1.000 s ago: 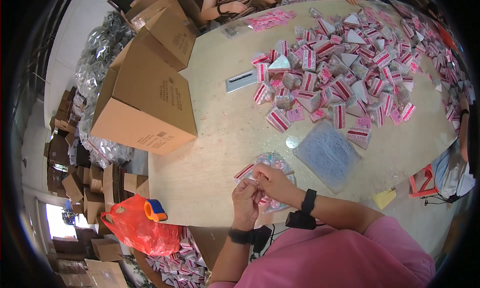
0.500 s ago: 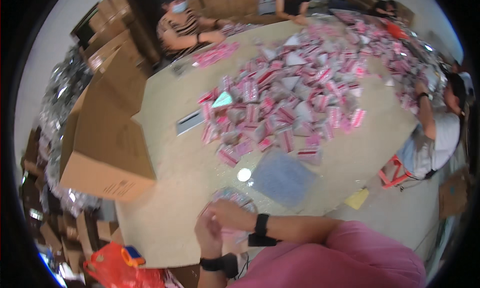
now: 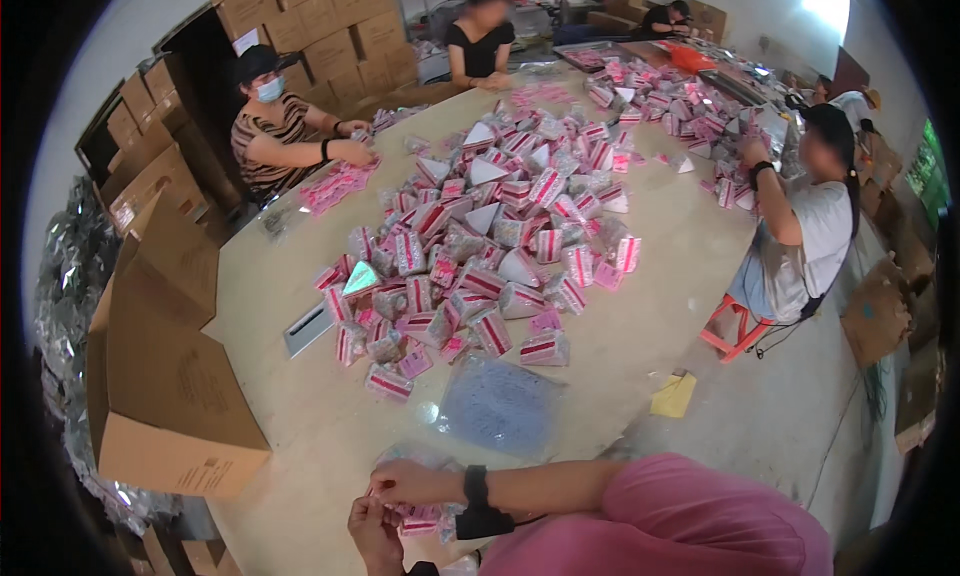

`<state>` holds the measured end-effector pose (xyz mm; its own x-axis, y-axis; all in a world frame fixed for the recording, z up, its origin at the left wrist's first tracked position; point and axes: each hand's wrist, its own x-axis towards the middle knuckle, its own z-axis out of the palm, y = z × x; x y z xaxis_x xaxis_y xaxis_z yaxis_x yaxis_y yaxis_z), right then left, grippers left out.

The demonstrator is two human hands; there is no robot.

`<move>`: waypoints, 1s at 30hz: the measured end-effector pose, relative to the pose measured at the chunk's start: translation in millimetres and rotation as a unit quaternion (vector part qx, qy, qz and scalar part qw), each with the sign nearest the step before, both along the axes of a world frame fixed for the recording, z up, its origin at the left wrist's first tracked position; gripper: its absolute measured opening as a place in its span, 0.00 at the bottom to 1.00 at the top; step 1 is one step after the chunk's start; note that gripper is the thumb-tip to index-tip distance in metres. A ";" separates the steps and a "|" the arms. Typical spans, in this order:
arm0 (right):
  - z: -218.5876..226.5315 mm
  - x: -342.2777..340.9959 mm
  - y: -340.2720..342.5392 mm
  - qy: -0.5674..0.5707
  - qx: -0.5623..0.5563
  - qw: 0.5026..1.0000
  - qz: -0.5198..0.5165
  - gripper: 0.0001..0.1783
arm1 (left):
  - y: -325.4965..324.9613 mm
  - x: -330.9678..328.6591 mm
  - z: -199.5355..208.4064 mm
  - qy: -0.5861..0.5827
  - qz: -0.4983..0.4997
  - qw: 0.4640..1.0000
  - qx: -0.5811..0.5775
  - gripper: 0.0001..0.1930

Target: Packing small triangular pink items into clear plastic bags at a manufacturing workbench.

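My left hand [image 3: 374, 534] is at the near edge of the table, its fingers closed in a pinch. Right beside it, my right hand [image 3: 412, 483] is also closed, its fingertips almost meeting the left ones. Something small and pinkish seems to be between the fingertips, too small to name. Under and behind my hands lie a clear plastic bag [image 3: 418, 454] and a pink-and-white striped wedge [image 3: 420, 526], partly hidden by my right hand. A flat clear bag of bluish material [image 3: 500, 406] rests just beyond them.
A large heap of wrapped pink-and-white wedges [image 3: 490, 226] covers the table's middle. Left of it lies a grey flat box [image 3: 308, 330]; an open cardboard carton [image 3: 180, 406] stands at the left edge. Co-workers sit around the far and right sides, one on a red stool [image 3: 735, 326].
The view has tilted up, showing more of the far room. My hands, overlapping before, now show their fingertips pinched side by side. The wedge beneath them is more visible.
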<state>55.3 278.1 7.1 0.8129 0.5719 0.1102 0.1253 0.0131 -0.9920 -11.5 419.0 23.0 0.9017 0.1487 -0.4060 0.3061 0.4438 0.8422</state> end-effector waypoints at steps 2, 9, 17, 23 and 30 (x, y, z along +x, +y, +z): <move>4.1 -2.6 3.0 -0.013 0.035 0.999 -0.015 0.08 | -2.3 -2.3 5.3 0.020 0.015 0.999 -0.042 0.04; 68.0 -9.4 -1.5 -0.129 -0.023 0.990 -0.044 0.06 | 2.5 -3.0 30.6 -0.035 0.018 0.992 -0.124 0.05; 131.2 -3.8 -11.4 0.147 0.025 0.985 0.089 0.07 | -10.7 -10.0 56.5 -0.161 0.006 0.985 -0.069 0.05; 139.5 3.4 -5.9 0.102 0.147 0.983 0.034 0.02 | -4.8 -15.7 57.1 -0.141 -0.006 0.990 -0.012 0.25; 136.3 3.6 -18.8 0.263 0.298 0.918 0.007 0.02 | 12.7 -0.6 62.2 -0.102 -0.003 0.992 0.070 0.03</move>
<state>58.9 259.3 143.5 0.8360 0.5487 0.0003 -0.3739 0.5702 -0.7315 -12.1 431.7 85.2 0.9640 0.1846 -0.1912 0.1261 0.3157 0.9404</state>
